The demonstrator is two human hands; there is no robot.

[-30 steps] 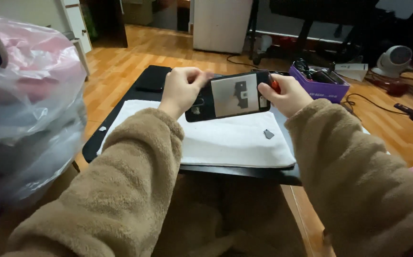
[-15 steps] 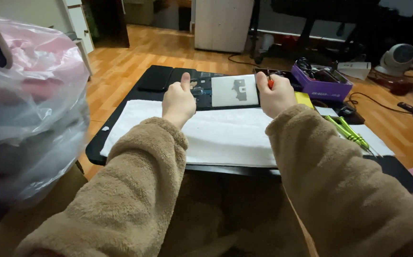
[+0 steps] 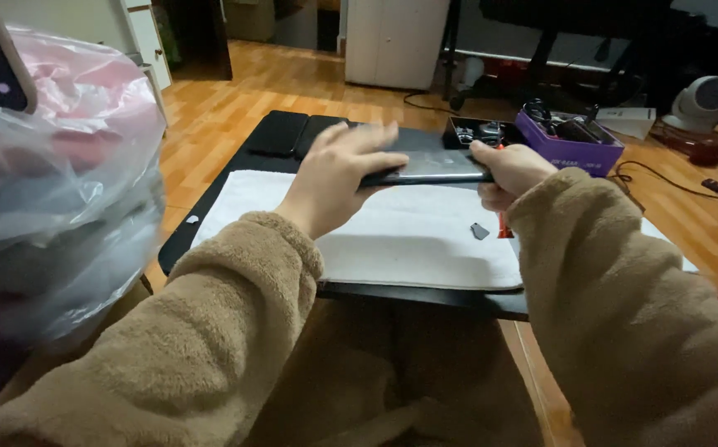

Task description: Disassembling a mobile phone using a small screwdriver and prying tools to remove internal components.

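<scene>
**A:** In the head view, what can we not see well?

**B:** Several things. The left hand (image 3: 338, 184) is blurred, so we cannot count its fingers clearly. The dark flat device (image 3: 429, 168) shows us only its thin edge, so its face is hidden from us. The right hand (image 3: 509, 171) covers the right end of the device, and the brown fleece sleeve (image 3: 624, 290) hides the wrist. A small red thing (image 3: 504, 223) below the right hand is mostly covered, and we cannot tell what it is. On the left, a clear plastic bag (image 3: 52, 199) blocks a big part of the picture.

**B:** And the purple tray (image 3: 574, 149) behind holds dark tools that we cannot make out.

**A:** Where is the device relative to the hands?

**B:** It lies flat between them, above the white cloth (image 3: 408, 236) on the black table (image 3: 425, 296). The right hand is closed around its right end. The left hand is spread open, fingers stretched, the palm resting on the left part of the device. A small grey piece (image 3: 480, 231) lies on the cloth just below the right hand.
</scene>
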